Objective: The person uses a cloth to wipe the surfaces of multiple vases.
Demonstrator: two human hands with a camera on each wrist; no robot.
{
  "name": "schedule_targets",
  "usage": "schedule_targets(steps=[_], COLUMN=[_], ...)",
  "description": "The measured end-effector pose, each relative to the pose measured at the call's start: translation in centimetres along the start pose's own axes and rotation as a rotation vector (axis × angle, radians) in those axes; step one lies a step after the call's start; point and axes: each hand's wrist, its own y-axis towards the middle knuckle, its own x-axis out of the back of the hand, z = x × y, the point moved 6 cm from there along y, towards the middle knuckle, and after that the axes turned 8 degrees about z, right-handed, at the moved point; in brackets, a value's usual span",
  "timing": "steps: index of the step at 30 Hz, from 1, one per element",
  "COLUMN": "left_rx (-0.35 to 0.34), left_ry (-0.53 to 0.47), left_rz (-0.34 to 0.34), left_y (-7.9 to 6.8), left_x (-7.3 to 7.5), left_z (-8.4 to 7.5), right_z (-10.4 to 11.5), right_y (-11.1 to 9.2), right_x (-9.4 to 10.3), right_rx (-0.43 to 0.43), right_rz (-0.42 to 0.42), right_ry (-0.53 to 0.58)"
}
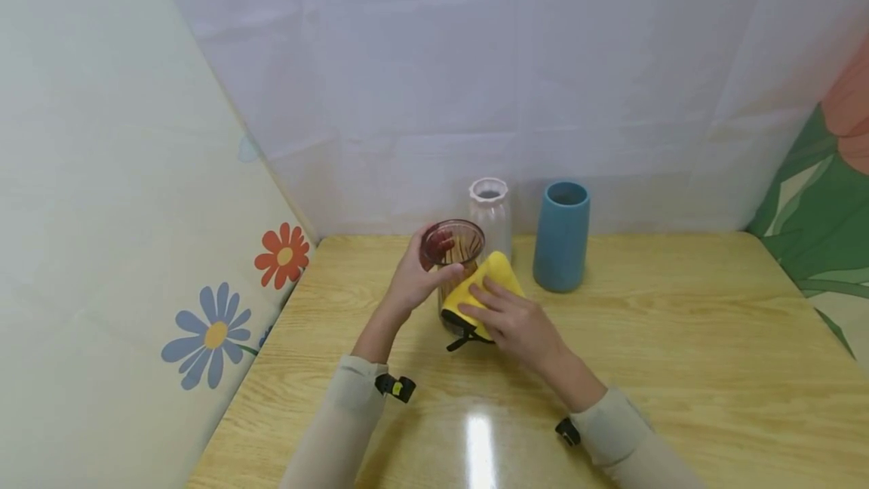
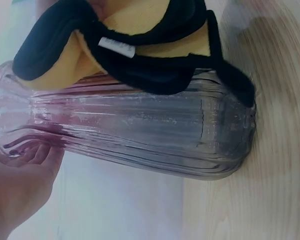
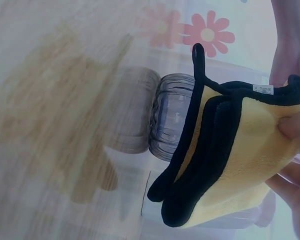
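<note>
A ribbed glass vase [image 2: 140,120], pinkish purple at the neck and smoky grey toward the base, stands roughly upright at the middle of the table. My left hand [image 1: 413,283] grips it around the neck, just below its flared rim, thumb on the near side. My right hand [image 1: 521,324] holds a folded yellow cloth [image 1: 501,275] with black edging against the vase's right side. The cloth's black loop and small white label show in the left wrist view. The cloth hides much of the vase's body in the head view.
Just behind the held vase stands a pale, scallop-rimmed vase [image 1: 498,221]. To its right is a tall matte blue vase [image 1: 562,244]. The wood-grain table [image 1: 679,338] meets a white sheet [image 1: 421,96] behind and a flower-printed panel [image 1: 109,247] at left.
</note>
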Motion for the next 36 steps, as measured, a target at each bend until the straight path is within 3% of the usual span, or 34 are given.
schedule_targets(steps=[4, 20, 27, 30, 36], left_rx=[-0.03, 0.001, -0.025, -0.04, -0.027], left_ry=[-0.035, -0.081, -0.229, -0.267, -0.11], left_rz=[0.036, 0.157, 0.248, 0.206, -0.056], left_y=[0.1, 0.9, 1.3, 0.7, -0.6], left_x=[0.1, 1.1, 1.4, 1.0, 0.1], left_z=[-0.4, 0.8, 1.2, 1.3, 0.8], right_z=[0.2, 1.1, 0.7, 0.4, -0.3], right_y=[-0.2, -0.7, -0.8, -1.1, -0.5], right_x=[-0.2, -0.9, -1.1, -0.2, 3.5], right_rx=[-0.01, -0.015, -0.021, -0.012, 0.034], right_rz=[0.016, 0.132, 0.229, 0.212, -0.014], right_ry=[0.013, 0.034, 0.115, 0.149, 0.096])
